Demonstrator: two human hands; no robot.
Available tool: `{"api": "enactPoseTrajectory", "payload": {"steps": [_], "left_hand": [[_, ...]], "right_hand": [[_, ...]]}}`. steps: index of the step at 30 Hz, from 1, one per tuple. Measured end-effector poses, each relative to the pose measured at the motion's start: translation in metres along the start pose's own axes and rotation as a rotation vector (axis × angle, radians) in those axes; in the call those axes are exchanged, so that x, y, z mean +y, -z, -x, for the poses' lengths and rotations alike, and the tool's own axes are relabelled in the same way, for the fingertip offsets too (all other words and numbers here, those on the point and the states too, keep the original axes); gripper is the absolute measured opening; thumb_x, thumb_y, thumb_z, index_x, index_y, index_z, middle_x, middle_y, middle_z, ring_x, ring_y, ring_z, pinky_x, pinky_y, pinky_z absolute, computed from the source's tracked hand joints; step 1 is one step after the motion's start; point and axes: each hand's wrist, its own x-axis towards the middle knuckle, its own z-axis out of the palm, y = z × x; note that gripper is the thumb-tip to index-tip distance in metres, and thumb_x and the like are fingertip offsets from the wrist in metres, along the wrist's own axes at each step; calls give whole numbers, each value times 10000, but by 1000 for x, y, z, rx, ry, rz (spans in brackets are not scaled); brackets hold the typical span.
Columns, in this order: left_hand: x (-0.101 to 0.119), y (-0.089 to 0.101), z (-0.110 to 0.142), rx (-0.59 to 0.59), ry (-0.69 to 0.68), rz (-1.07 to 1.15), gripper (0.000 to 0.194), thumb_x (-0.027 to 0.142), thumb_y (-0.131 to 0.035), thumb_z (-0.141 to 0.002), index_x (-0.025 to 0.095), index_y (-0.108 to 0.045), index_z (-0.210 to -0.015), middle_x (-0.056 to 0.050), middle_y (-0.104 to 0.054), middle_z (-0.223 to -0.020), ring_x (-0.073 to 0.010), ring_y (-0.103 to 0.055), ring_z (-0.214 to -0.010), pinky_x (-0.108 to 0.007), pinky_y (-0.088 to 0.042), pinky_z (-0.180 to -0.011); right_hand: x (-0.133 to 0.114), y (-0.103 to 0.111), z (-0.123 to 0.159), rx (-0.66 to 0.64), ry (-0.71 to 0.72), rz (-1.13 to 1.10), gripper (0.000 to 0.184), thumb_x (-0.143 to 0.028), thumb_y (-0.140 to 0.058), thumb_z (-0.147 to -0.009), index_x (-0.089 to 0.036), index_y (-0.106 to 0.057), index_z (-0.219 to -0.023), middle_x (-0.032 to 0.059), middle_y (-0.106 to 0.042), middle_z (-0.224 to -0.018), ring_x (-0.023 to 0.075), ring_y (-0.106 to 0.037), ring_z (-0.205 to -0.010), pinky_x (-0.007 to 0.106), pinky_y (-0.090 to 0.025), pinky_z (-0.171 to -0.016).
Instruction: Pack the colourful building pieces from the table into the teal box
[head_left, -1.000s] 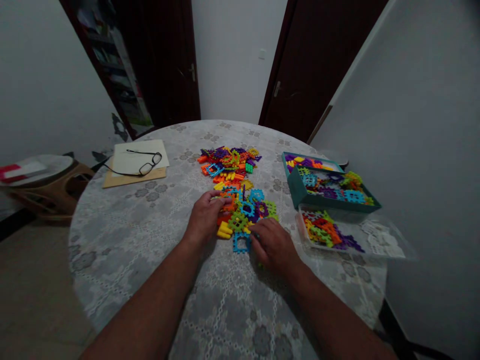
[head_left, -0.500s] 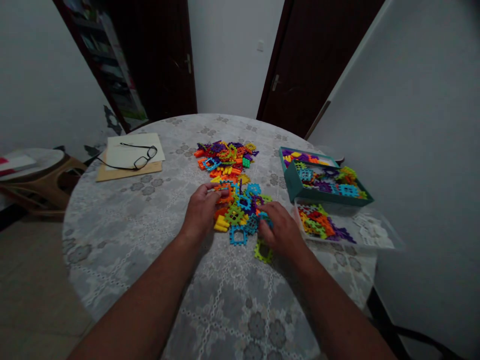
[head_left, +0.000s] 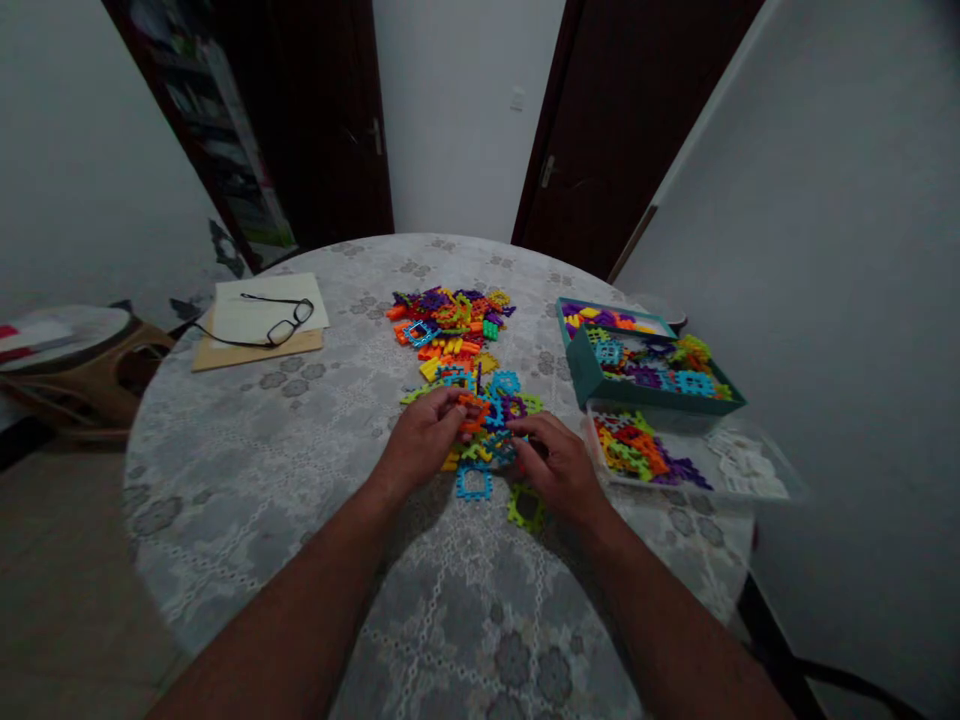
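My left hand (head_left: 426,438) grips an orange interlocking building piece (head_left: 473,411) between thumb and fingers, over the near end of a heap of plastic pieces. Across from it, my right hand (head_left: 556,463) has its thumb and fingers pinched at the heap's right side, beside blue pieces; what is between the fingertips is hidden. In front of the hands lie a blue square frame piece (head_left: 474,470) and a lime-green one (head_left: 512,507). A purple piece (head_left: 514,406) sits between the hands.
More mixed pieces (head_left: 450,318) are heaped farther back. At right stand a green box (head_left: 589,372) and a clear plastic tray (head_left: 705,485), both holding pieces. Eyeglasses (head_left: 282,332) rest on papers (head_left: 232,310) at left. A patterned cloth (head_left: 247,480) covers the round table.
My left hand has moved right with the orange piece, toward my right hand. My right hand has shifted slightly left, its fingertips closer to the heap's middle.
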Motion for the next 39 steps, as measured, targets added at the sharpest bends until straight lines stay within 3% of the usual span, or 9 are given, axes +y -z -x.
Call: {"api": "enactPoseTrajectory", "payload": {"steps": [8,13,16,21,23,27,32,37,39], "left_hand": [[5,-9,13,-285,-125,-287,356,419,-571,-1024,207,-819,-1165,-115,-808,-1187,-263,-751,-991,-365,-626,-823],[4,-13,15,-369,-124,-289,300,338,-683,-953,237,-838,-1190,-87,-821,-1129,-255,-738,-1005,-351,-619,-849],[-1,-14,12,-280,-49,-204,281,300,-707,-930,230,-844,-1166,-110,-814,-1114,-246,-738,-914,-352,-632,-758],[3,-11,5,-6,81,-1,322,268,-757,-902,209,-795,-1216,-87,-780,-1090,-214,-740,-860,-355,-673,-726],[6,-9,4,82,113,78,370,257,-762,-907,205,-767,-1273,-68,-765,-1055,-191,-742,-821,-349,-683,-731],[8,-10,3,163,130,225,411,228,-758,-912,205,-741,-1321,-56,-743,-997,-181,-749,-810,-343,-694,-739],[9,-12,3,155,171,317,411,196,-749,-910,192,-735,-1320,-64,-744,-1005,-170,-750,-814,-313,-695,-725],[9,-12,2,129,225,354,396,157,-743,-901,178,-734,-1296,-90,-759,-1062,-180,-771,-830,-319,-702,-722],[8,-13,2,118,233,346,372,158,-747,-903,185,-741,-1275,-94,-763,-1068,-183,-772,-834,-327,-704,-728]], "right_hand": [[-9,-7,2,39,59,-76,235,-204,-648,-1039,-273,-767,-1229,67,-747,-1087,222,-715,-1002,354,-585,-867],[-9,-5,-1,29,18,-40,204,-238,-652,-1041,-261,-779,-1200,65,-740,-1065,216,-702,-978,340,-562,-842],[-12,11,-3,-18,-41,19,176,-277,-668,-1038,-238,-777,-1172,70,-732,-1054,200,-679,-908,316,-527,-774],[-26,43,3,-581,-174,240,148,-269,-751,-985,-242,-761,-1131,11,-751,-869,183,-678,-775,297,-449,-725],[-35,46,8,-694,-234,412,244,-316,-803,-952,-245,-748,-1178,38,-784,-947,213,-711,-829,311,-450,-742],[-51,36,12,-789,-279,631,373,-370,-819,-920,-217,-700,-1239,126,-772,-1184,284,-740,-1007,350,-489,-804],[-60,28,10,-833,-244,659,345,-323,-719,-951,-158,-669,-1251,178,-703,-1276,289,-724,-1022,360,-506,-806],[-54,36,5,-752,-212,586,168,-232,-576,-1007,-151,-706,-1077,143,-733,-1092,242,-696,-937,338,-482,-820],[-46,42,1,-663,-202,509,194,-210,-529,-1037,-167,-704,-964,107,-732,-967,216,-678,-885,322,-469,-813]]}}
